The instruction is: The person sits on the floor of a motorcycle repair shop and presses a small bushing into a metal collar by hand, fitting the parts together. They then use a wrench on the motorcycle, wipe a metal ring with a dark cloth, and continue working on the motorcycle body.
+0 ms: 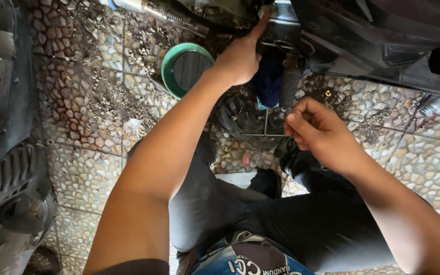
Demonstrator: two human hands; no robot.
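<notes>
1. Left hand (238, 61): index finger stretched up, tip touching a metal part (281, 23) under the vehicle; other fingers curled, holding nothing.
2. Right hand (319, 132): fingers pinched narrow on a thin metal rod (266, 122), just below a blue cloth (268, 76).
3. Green-rimmed bowl (184, 66) on pebble floor (87, 168), just left of the left hand.

Pebble-patterned tiled floor (82, 173), strewn with dark grit (103, 97).

A: Left hand (238, 58) position?
B: Extended forward — index finger touching the dark metal part (281, 20) above the green ring (171, 63).
A: Right hand (319, 132)?
B: Curled — fingers pinching a thin T-shaped metal tool (266, 125) over pebble-patterned tiles (77, 173).
</notes>
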